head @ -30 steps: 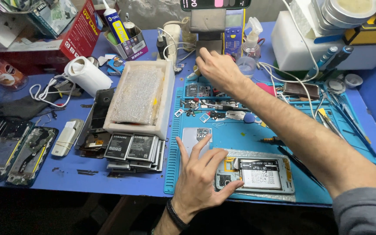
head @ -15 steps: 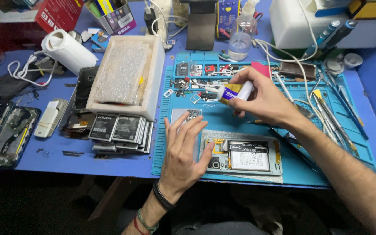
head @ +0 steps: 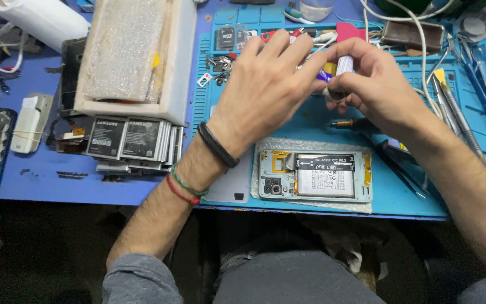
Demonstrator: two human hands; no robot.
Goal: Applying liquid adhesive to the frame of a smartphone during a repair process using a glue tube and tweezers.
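White paper roll [head: 37,19] at far left, parked well clear of the work; next to it a foam-lined tray [head: 133,53] with a stack of phone batteries [head: 127,138] just below, kept within reach. Blue mat [head: 412,197] spread over the surface [head: 46,174], likely to stop small parts from rolling off. Left hand [head: 265,90] raised above the mat, fingers pinching the tip of a small white tube [head: 341,67], apparently to work its cap. Right hand [head: 375,84] closed around the tube's body, steadying it upright between both hands, above the mat's middle. Opened phone [head: 316,177] lying flat directly below on a padded sheet, back off, battery exposed, near the front edge. Tweezers [head: 459,118] and other slim tools lined up along the right side.
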